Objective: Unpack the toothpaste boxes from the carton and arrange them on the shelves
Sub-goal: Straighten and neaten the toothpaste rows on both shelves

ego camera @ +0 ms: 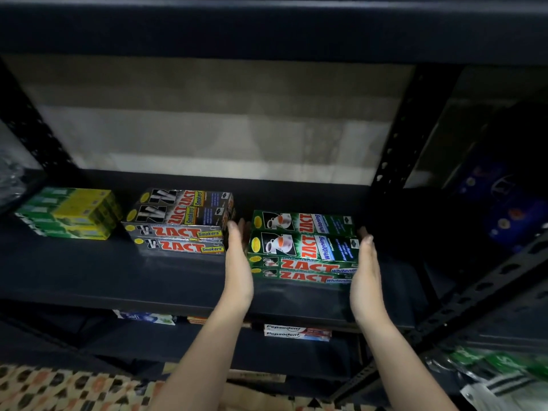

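A dark metal shelving unit (pixel 184 280) with perforated uprights fills the view, seen from above and in front. On its middle shelf sit three groups of toothpaste boxes. At the right is a stack of green boxes (pixel 302 247), two layers high and two deep, printed "ZACT" in red letters with "Whitening" on a blue band and a picture of a cup. In the centre is a like stack of silver and black boxes (pixel 181 221) reading "ZACT Smokers". At the far left is a stack of green and yellow boxes (pixel 69 213), its writing too blurred to read.

Two bare forearms reach up from the bottom of the view. The left hand (pixel 237 256) lies with straight fingers flat against the left end of the green stack, in the gap beside the silver stack. The right hand (pixel 366 262) lies flat against the stack's right end, fingers also straight; neither hand curls around a box.

On the shelf below, the ends of white boxes marked "Pepsodent" (pixel 297 332) show, and a blue and white box (pixel 145 317) farther left.
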